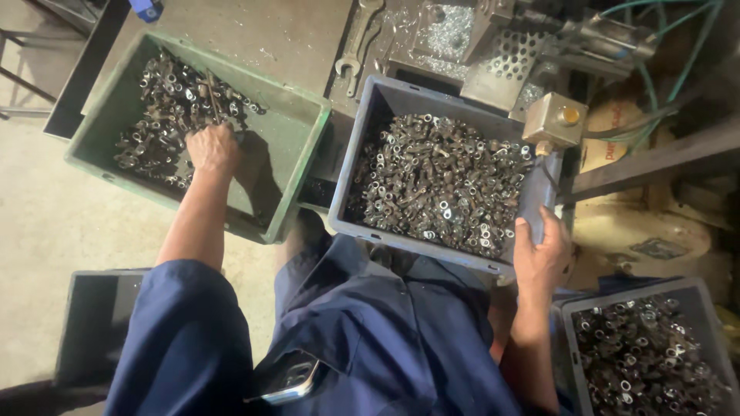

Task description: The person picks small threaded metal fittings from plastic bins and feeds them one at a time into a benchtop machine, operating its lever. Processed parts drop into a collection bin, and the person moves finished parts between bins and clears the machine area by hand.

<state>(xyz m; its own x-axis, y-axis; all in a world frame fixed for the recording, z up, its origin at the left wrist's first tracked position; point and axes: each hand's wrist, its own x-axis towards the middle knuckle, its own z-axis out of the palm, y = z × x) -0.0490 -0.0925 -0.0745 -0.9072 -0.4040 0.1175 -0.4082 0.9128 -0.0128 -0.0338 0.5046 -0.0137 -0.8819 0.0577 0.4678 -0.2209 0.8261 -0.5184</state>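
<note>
Bare concrete floor (46, 223), dusty, dim light. Grimy steel workbench (285, 35) up top – open-end wrench (356, 42) lying on it. Green hoses (655, 77) at right, perforated metal plate (505, 58) beside them.

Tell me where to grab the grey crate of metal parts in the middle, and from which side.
Take the grey crate by its two short side rims, one of the hands on each, coming from above. It is heaped with parts, so probably heavy. The right hand already grips the right rim; the left rim is free.
</note>
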